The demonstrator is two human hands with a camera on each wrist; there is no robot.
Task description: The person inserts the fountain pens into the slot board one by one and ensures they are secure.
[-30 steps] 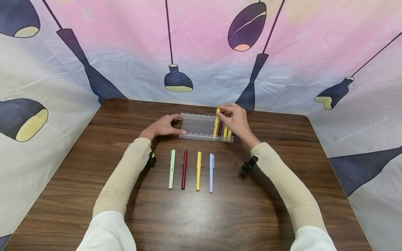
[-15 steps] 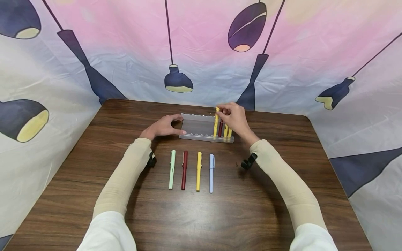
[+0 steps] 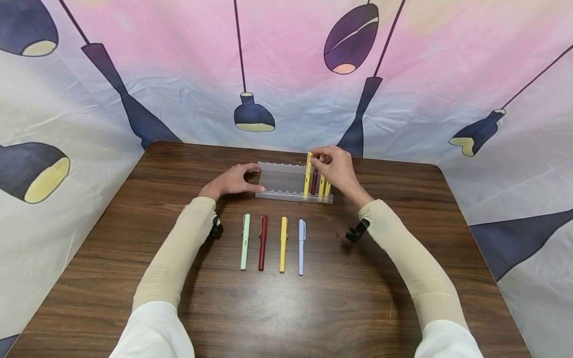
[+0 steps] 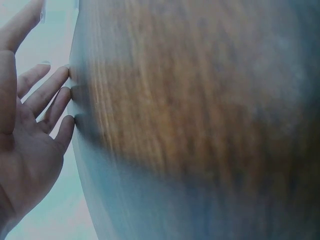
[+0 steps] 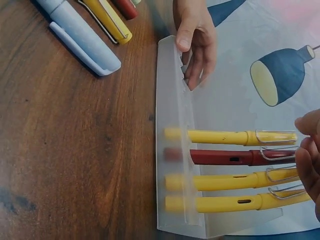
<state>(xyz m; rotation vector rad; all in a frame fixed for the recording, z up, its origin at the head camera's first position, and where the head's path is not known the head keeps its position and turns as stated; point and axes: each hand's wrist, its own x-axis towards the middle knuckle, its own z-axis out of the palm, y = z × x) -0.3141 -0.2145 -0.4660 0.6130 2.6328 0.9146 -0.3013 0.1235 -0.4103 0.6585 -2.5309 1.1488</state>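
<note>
In the head view, my left hand (image 3: 233,180) is at the left end of the clear, notched pen rack (image 3: 282,181). Its thumb touches the front corner, its fingers the back one; the left wrist view (image 4: 37,125) shows the fingers straight and spread. My right hand (image 3: 336,169) is at the top of a yellow pen (image 5: 225,137) standing in the rack. Its thumb and forefinger are parted around the cap end, seemingly not pinching it. To that pen's right stand a dark red pen (image 5: 225,157) and two more yellow pens (image 5: 225,181), partly behind the hand in the head view.
Four pens lie in a row on the wooden table (image 3: 380,308) in front of the rack: light green (image 3: 244,242), dark red (image 3: 262,242), yellow (image 3: 283,244) and light blue (image 3: 301,247). A printed cloth (image 3: 188,89) hangs behind the table.
My right hand has drawn slightly right, off the leftmost standing yellow pen, so more of its cap and clip shows. The left hand, rack and lying pens keep their places.
</note>
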